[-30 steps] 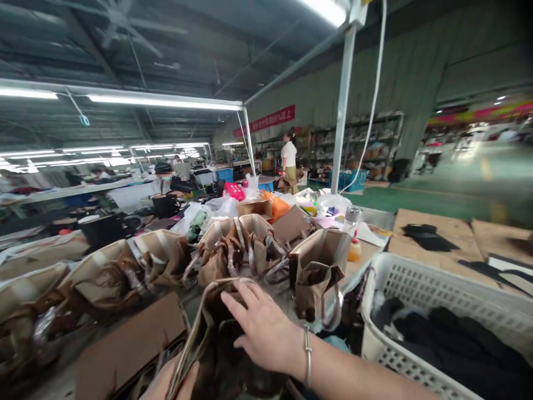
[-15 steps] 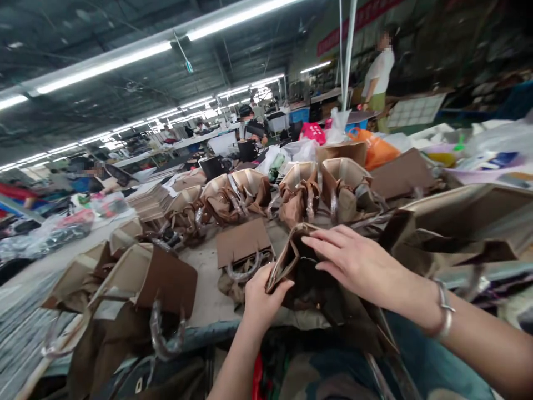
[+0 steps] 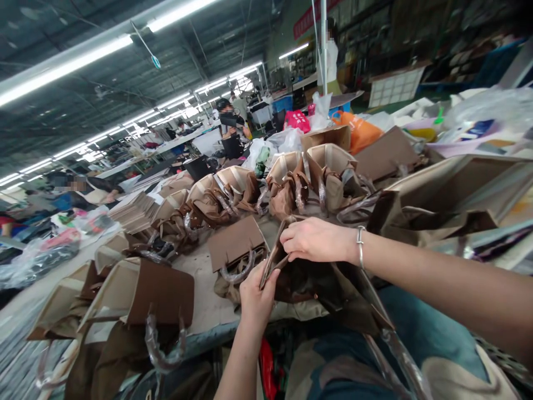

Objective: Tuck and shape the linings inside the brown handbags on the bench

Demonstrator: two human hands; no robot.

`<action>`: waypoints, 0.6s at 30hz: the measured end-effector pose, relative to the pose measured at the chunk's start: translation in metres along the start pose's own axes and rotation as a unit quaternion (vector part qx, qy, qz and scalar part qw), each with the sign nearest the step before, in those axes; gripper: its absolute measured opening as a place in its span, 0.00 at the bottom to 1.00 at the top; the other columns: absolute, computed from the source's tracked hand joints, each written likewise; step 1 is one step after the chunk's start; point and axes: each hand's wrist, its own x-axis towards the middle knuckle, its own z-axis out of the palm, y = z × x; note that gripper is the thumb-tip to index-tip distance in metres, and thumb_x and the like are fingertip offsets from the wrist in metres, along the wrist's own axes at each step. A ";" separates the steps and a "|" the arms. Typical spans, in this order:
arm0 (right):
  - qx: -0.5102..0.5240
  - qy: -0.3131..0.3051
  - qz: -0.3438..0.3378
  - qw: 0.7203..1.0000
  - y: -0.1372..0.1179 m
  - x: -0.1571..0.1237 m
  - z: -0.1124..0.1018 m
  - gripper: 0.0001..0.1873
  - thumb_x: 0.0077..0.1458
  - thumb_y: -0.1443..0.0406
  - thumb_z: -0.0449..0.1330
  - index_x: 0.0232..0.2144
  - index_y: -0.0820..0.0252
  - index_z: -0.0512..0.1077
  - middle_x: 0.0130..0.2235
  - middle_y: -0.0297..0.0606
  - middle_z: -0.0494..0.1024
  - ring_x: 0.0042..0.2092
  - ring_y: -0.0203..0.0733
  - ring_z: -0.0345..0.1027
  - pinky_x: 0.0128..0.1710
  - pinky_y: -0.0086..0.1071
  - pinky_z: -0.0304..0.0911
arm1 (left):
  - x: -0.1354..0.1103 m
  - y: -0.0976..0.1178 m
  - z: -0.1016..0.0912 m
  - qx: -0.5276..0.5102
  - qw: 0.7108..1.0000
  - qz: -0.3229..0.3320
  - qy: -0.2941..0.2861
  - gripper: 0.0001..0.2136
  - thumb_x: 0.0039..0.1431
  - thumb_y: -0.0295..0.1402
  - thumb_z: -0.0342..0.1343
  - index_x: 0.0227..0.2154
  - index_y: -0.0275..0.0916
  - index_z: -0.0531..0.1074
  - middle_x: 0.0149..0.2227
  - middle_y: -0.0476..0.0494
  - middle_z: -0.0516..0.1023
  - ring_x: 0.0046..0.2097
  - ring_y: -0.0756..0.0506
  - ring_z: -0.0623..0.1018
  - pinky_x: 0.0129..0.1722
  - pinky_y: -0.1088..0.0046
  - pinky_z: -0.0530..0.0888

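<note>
A brown handbag (image 3: 302,283) lies across my lap and the table edge, its mouth turned up toward me and its inside dark. My left hand (image 3: 257,294) pinches the bag's left rim, thumb on the near side and fingers behind. Against the upper part of the same rim, my right hand (image 3: 314,239) has its fingers curled together on the edge. Its fingertips are partly hidden by the hand and the bag. Plastic-wrapped handles (image 3: 403,361) hang down at the right. Just beyond my left hand lies another brown bag (image 3: 237,243) with a wrapped handle.
Several part-folded brown bags (image 3: 287,183) stand in a row along the back of the table (image 3: 208,300). More bags (image 3: 162,291) stand at the left front, and a large one (image 3: 466,178) at the right. An orange plastic bag (image 3: 356,130) lies behind. Other people work farther off.
My right hand has moved left onto the bag's rim, its fingers going from stretched out to curled. My left hand keeps its pinch. The view has shifted slightly to the right.
</note>
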 end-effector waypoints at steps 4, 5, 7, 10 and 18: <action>-0.009 -0.003 0.084 0.996 0.000 0.001 0.005 0.10 0.59 0.61 0.55 0.32 0.59 0.73 0.33 0.35 0.75 0.37 0.38 0.67 0.36 0.28 0.56 | 0.002 0.000 0.003 0.007 1.000 -0.005 -0.001 0.14 0.59 0.35 0.51 0.46 0.41 0.73 0.46 0.45 0.77 0.48 0.45 0.75 0.50 0.69 0.71; -0.009 -0.006 0.097 0.995 0.001 0.002 0.006 0.10 0.59 0.61 0.55 0.32 0.59 0.74 0.33 0.36 0.76 0.37 0.38 0.68 0.35 0.28 0.55 | 0.003 0.000 0.004 0.010 1.000 -0.010 0.007 0.14 0.58 0.35 0.51 0.45 0.40 0.73 0.46 0.44 0.77 0.48 0.44 0.75 0.50 0.69 0.71; -0.003 -0.010 0.115 0.993 0.004 0.004 0.007 0.11 0.59 0.60 0.54 0.31 0.58 0.74 0.33 0.36 0.77 0.37 0.39 0.69 0.34 0.28 0.55 | 0.003 0.000 0.005 0.014 0.999 -0.023 0.026 0.14 0.58 0.36 0.51 0.44 0.38 0.74 0.45 0.43 0.78 0.47 0.44 0.76 0.49 0.69 0.72; 0.002 -0.007 0.137 0.991 0.009 0.007 0.008 0.13 0.59 0.60 0.52 0.31 0.56 0.75 0.33 0.36 0.78 0.36 0.40 0.70 0.32 0.29 0.55 | 0.003 0.000 0.007 0.007 0.998 -0.034 0.044 0.13 0.58 0.36 0.52 0.43 0.38 0.75 0.43 0.43 0.79 0.45 0.44 0.77 0.47 0.69 0.73; -0.016 -0.009 0.173 0.985 0.009 0.011 0.008 0.13 0.59 0.60 0.52 0.30 0.55 0.75 0.32 0.36 0.78 0.36 0.40 0.70 0.29 0.29 0.53 | 0.003 0.003 0.014 -0.005 0.998 -0.037 0.053 0.13 0.58 0.36 0.52 0.43 0.41 0.75 0.42 0.45 0.79 0.44 0.44 0.77 0.47 0.69 0.73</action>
